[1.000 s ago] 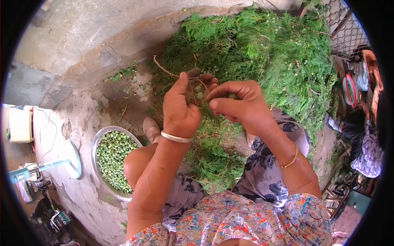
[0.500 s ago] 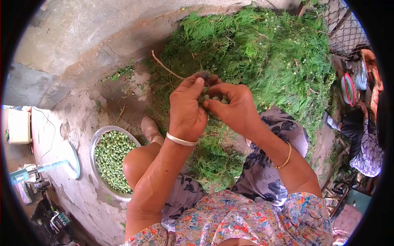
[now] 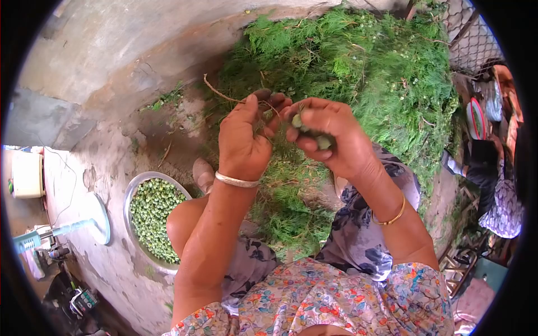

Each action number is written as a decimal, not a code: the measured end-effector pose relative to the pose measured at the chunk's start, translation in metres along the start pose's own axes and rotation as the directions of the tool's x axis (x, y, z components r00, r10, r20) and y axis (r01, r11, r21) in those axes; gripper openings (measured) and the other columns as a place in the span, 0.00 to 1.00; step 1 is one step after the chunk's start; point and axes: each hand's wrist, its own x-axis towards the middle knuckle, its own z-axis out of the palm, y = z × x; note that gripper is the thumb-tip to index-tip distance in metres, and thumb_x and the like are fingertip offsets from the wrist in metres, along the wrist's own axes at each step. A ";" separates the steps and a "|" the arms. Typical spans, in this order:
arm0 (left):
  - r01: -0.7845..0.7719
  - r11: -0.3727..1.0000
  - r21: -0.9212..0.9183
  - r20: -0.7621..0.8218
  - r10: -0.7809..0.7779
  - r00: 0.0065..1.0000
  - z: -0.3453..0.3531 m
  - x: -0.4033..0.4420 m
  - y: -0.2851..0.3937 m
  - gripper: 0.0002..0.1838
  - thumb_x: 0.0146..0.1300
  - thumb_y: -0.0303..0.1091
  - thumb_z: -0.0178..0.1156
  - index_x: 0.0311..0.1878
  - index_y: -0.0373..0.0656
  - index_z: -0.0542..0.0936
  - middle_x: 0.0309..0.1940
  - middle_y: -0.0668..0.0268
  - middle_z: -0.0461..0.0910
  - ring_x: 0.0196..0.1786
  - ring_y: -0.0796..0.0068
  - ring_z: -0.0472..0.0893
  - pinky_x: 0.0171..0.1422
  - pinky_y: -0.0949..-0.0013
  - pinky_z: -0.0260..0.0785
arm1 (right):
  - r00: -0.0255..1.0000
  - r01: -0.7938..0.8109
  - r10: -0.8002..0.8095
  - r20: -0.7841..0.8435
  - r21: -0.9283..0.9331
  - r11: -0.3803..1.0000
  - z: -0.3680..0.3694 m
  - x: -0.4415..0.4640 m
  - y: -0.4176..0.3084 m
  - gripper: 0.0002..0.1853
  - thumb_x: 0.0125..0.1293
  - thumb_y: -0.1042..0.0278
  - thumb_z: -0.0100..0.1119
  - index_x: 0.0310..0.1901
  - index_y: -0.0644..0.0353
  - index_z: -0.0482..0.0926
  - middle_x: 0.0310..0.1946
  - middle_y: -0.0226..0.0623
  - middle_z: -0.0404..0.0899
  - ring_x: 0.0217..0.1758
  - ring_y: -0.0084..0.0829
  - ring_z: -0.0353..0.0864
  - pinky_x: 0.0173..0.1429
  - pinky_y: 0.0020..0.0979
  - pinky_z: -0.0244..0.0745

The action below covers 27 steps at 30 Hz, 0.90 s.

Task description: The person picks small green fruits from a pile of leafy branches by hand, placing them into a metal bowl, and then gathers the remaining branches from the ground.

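Observation:
My left hand [image 3: 246, 134], with a pale bangle at the wrist, pinches a thin brown twig [image 3: 219, 94] whose bare end sticks out to the upper left. Just right of it, my right hand [image 3: 333, 134], with a gold bangle, is curled around several small green cones [image 3: 323, 142]. The fingertips of both hands are close together over the greenery. Lower left, a round metal basin [image 3: 128, 217] holds many similar green cones. A large pile of green branches [image 3: 386, 84] lies beyond my hands, and loose sprigs are between my feet.
A fan [image 3: 100, 219] stands at the left near a cream container [image 3: 27, 173]. Concrete wall [image 3: 112, 45] runs along the top left. At the far right are a wire mesh [image 3: 471, 42], a red-rimmed round container [image 3: 476, 119] and part of another person [image 3: 499, 196].
My hands came together on the twig, then drew slightly apart. My right hand has turned, and green cones now show in its fingers.

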 end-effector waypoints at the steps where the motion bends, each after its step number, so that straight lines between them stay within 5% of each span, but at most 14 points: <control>1: 0.001 1.000 0.009 0.017 -0.001 1.000 0.001 -0.002 0.000 0.14 0.71 0.34 0.46 0.48 0.32 0.71 0.45 0.54 0.76 0.49 0.64 0.77 0.53 0.66 0.75 | 1.000 0.001 -0.001 -0.003 0.002 1.000 -0.003 0.001 0.000 0.05 0.54 0.75 0.61 0.33 0.63 0.78 0.24 0.32 0.78 0.21 0.15 0.70 0.21 0.17 0.60; 4: 0.058 0.995 0.080 0.040 -0.061 0.997 0.000 -0.006 -0.003 0.14 0.71 0.35 0.46 0.49 0.34 0.73 0.45 0.57 0.77 0.46 0.69 0.77 0.49 0.70 0.75 | 0.992 0.066 -0.072 -0.103 -0.061 0.996 -0.006 0.002 0.004 0.04 0.55 0.75 0.61 0.32 0.65 0.78 0.24 0.32 0.78 0.20 0.17 0.70 0.18 0.19 0.59; 6: 0.078 0.986 0.148 0.030 -0.084 0.996 0.002 -0.008 -0.006 0.14 0.70 0.34 0.46 0.49 0.35 0.74 0.44 0.60 0.77 0.44 0.72 0.77 0.46 0.71 0.74 | 0.920 0.286 -0.387 -0.066 -0.562 0.776 0.003 0.002 0.008 0.06 0.57 0.73 0.62 0.32 0.66 0.78 0.24 0.31 0.78 0.19 0.18 0.72 0.18 0.23 0.63; 10: 0.092 0.954 0.286 0.091 -0.123 0.988 0.001 -0.009 -0.010 0.14 0.70 0.33 0.46 0.50 0.36 0.75 0.43 0.64 0.78 0.42 0.77 0.77 0.41 0.75 0.71 | 0.807 0.427 -0.590 0.011 -0.701 0.571 -0.007 0.014 0.033 0.07 0.55 0.73 0.63 0.29 0.67 0.76 0.22 0.37 0.77 0.20 0.31 0.76 0.24 0.33 0.69; 12: 0.098 0.944 0.316 0.077 -0.129 0.989 0.000 -0.010 -0.009 0.14 0.70 0.33 0.46 0.49 0.36 0.76 0.42 0.64 0.78 0.42 0.77 0.76 0.41 0.76 0.71 | 0.680 0.456 -0.627 0.380 -0.889 -0.044 -0.016 0.017 0.032 0.07 0.50 0.75 0.63 0.27 0.66 0.74 0.20 0.44 0.75 0.24 0.45 0.77 0.30 0.41 0.71; 15: 0.088 0.930 0.357 0.076 -0.123 0.989 -0.005 -0.010 -0.008 0.14 0.71 0.34 0.45 0.48 0.35 0.76 0.41 0.64 0.78 0.41 0.77 0.76 0.41 0.76 0.70 | 0.714 0.438 -0.566 0.412 -0.893 -0.097 -0.017 0.017 0.035 0.07 0.46 0.76 0.62 0.24 0.64 0.72 0.21 0.48 0.73 0.27 0.54 0.73 0.31 0.45 0.69; 19: 0.069 0.932 0.356 0.016 -0.080 0.997 -0.003 -0.011 -0.009 0.14 0.71 0.33 0.45 0.47 0.33 0.76 0.40 0.63 0.78 0.40 0.77 0.76 0.42 0.75 0.70 | 0.745 0.455 -0.554 0.373 -0.890 0.012 -0.017 0.017 0.034 0.08 0.47 0.75 0.63 0.28 0.65 0.74 0.20 0.47 0.74 0.23 0.44 0.76 0.28 0.39 0.69; 21: 0.006 0.935 0.353 0.033 -0.019 0.999 -0.003 -0.009 -0.006 0.13 0.70 0.32 0.46 0.44 0.32 0.76 0.38 0.60 0.79 0.38 0.75 0.78 0.39 0.75 0.71 | 0.887 0.425 -0.363 0.285 -0.812 0.401 -0.010 0.011 0.027 0.09 0.50 0.74 0.64 0.32 0.67 0.77 0.20 0.40 0.77 0.18 0.28 0.73 0.23 0.32 0.66; 22: -0.056 0.934 0.352 0.050 0.041 0.998 -0.003 -0.008 -0.004 0.12 0.69 0.31 0.48 0.41 0.30 0.76 0.36 0.57 0.79 0.36 0.73 0.80 0.35 0.74 0.72 | 0.887 0.426 -0.361 0.287 -0.811 0.401 -0.008 0.010 0.025 0.09 0.50 0.74 0.64 0.32 0.67 0.77 0.20 0.40 0.77 0.18 0.28 0.73 0.23 0.32 0.66; 24: -0.070 0.930 0.361 0.036 0.061 0.997 -0.008 -0.006 -0.002 0.12 0.68 0.30 0.48 0.41 0.30 0.76 0.35 0.57 0.80 0.35 0.71 0.81 0.35 0.73 0.73 | 0.930 0.365 -0.296 0.217 -0.635 0.681 -0.005 0.008 0.021 0.10 0.53 0.72 0.64 0.35 0.68 0.78 0.21 0.33 0.79 0.17 0.15 0.67 0.19 0.23 0.60; 25: -0.080 0.925 0.371 0.025 0.076 0.997 -0.010 -0.005 -0.001 0.12 0.68 0.29 0.48 0.41 0.29 0.76 0.34 0.57 0.80 0.35 0.69 0.81 0.36 0.72 0.74 | 0.930 0.366 -0.297 0.218 -0.636 0.680 -0.003 0.005 0.014 0.10 0.53 0.72 0.64 0.35 0.68 0.78 0.21 0.33 0.79 0.17 0.15 0.67 0.19 0.23 0.60; 27: 0.055 0.911 0.408 -0.014 -0.054 0.998 -0.009 -0.009 0.001 0.10 0.66 0.28 0.49 0.41 0.29 0.76 0.32 0.56 0.80 0.34 0.70 0.81 0.36 0.72 0.75 | 0.993 0.114 -0.116 0.014 -0.324 0.939 -0.002 0.000 -0.002 0.07 0.55 0.72 0.64 0.33 0.67 0.78 0.21 0.32 0.79 0.17 0.14 0.66 0.17 0.19 0.57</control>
